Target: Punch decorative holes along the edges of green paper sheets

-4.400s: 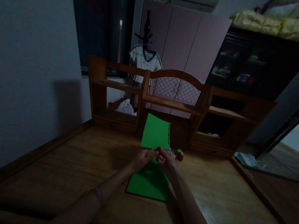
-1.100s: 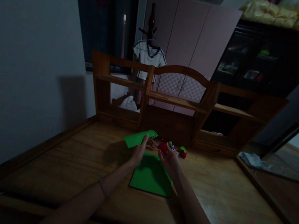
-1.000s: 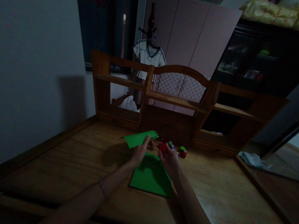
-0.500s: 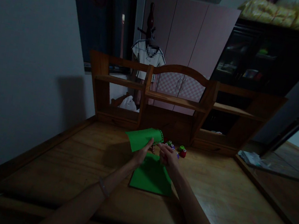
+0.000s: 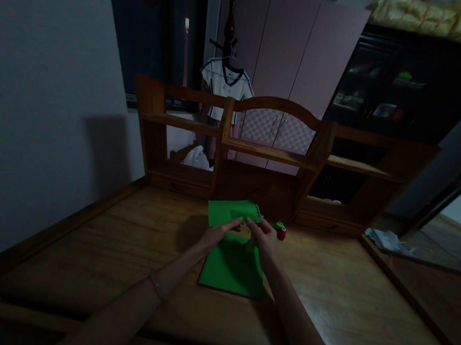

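Head view: green sheet (image 5: 231,213), raised and curling half a sec. ago, now lower and flatter, w/ both hands drawn closer together.
Left hand (image 5: 218,233) pinches the sheet's near edge, fingers closed on it; right hand (image 5: 264,239) meets its punched corner, grip on a red punch not clear; sheet held above green paper (image 5: 232,268) lying on wooden desk (image 5: 120,248); small punches (image 5: 280,232) just beyond right hand; shelf unit (image 5: 270,155) at back.

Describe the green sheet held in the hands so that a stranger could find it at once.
On the wooden desk, before its shelf unit, the left hand lifts a green sheet. Unlike the flat green sheet beneath, it has a row of punched holes along one edge.
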`<state>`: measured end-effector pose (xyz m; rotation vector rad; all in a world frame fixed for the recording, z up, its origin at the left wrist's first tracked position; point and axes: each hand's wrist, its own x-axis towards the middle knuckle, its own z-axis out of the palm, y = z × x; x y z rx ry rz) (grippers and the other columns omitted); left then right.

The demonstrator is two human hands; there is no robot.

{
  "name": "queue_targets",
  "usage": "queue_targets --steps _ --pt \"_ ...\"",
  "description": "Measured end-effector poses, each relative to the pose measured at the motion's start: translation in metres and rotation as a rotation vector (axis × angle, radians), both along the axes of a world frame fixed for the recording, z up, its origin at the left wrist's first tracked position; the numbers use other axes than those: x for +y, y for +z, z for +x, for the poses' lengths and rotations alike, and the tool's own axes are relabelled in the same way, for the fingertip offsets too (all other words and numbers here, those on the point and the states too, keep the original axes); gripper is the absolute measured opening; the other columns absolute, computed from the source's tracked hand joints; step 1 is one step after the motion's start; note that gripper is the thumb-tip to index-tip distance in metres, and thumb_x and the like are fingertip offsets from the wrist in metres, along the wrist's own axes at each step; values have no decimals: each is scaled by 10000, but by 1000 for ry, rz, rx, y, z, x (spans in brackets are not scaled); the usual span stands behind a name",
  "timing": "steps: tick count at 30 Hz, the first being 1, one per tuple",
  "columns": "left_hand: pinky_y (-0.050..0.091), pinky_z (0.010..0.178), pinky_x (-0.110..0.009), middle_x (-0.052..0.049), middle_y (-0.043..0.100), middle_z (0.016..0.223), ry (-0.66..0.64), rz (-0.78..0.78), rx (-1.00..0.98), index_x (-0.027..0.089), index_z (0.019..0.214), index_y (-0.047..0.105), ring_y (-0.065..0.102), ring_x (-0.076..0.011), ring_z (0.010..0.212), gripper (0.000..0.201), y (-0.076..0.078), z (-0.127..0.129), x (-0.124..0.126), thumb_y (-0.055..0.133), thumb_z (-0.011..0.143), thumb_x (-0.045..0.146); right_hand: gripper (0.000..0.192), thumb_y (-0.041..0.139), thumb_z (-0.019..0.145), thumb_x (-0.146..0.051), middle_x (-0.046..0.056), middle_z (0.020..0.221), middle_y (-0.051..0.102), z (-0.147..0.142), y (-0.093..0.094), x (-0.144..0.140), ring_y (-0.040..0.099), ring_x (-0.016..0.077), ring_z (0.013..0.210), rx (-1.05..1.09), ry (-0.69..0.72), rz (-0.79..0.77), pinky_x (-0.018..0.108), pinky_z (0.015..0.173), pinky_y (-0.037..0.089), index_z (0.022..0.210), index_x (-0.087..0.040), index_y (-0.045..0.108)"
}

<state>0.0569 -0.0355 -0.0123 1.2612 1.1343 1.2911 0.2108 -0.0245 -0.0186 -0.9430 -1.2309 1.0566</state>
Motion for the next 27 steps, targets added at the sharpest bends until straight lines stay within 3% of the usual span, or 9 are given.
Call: queue_targets --steps 5,10,16,21,27 --pt "455 885 -354 -55 713 860 -33 -39 -47 185 746 723 623 -259 933 330 7 0 -1 681 616 486 346 699 667 -494 -57 489 448 2 0 -1 325 70 393 8 -54 -13 198 377 269 757 -175 600" --pt "474 847 -344 -59 706 919 -13 5 -64 176 805 717 635 -246 901 346 5 0 2 719 597 452 370 698 656 -509 -40 535 505 5 1 -1 348 74 399 36 -53 -24 199 375 300 785 -174 607" --pt "454 856 -329 -46 709 905 -41 58 83 196 820 721 628 -244 924 330 -1 0 4 697 630 464 346 688 682 -489 -43 518 474 4 0 0 330 67 403 29 -37 1 191 379 279 768 -164 604" --pt "477 770 -311 -85 709 884 13 189 65 145 839 714 642 -242 850 367 0 4 5 686 649 457 361 692 668 -504 -54 491 451 4 -1 0 305 61 385 29 -30 -22 194 375 266 745 -164 601" --pt "464 776 -280 -60 703 878 16 291 114 162 845 707 632 -212 838 331 0 4 5 637 700 451 357 712 644 -497 -79 453 349 4 0 0 295 67 381 69 -8 -44 197 368 269 717 -171 584"
